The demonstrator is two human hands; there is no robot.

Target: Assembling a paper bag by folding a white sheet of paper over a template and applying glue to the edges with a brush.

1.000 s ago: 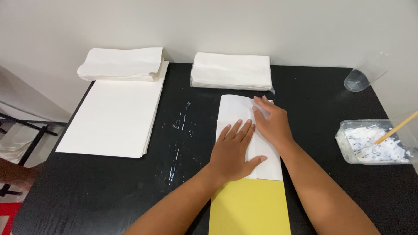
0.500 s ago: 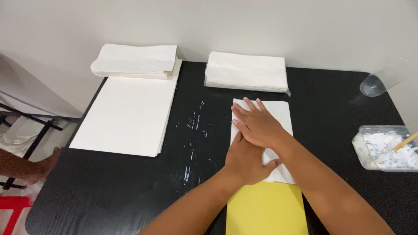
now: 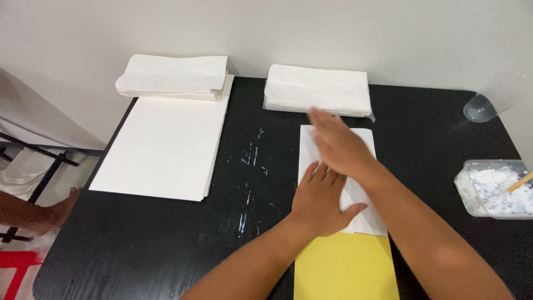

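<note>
Right hand (image 3: 338, 147) slid up white sheet (image 3: 363, 214); left hand (image 3: 319, 203) flat below.

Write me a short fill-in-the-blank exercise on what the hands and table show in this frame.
1. Both hands press flat on a white sheet whose near end overlaps a ____ sheet.
2. The right hand lies ____ from the person than the left hand.
3. The clear container of white paste sits at the table's ____ edge.

Missing words: yellow; farther; right
</note>
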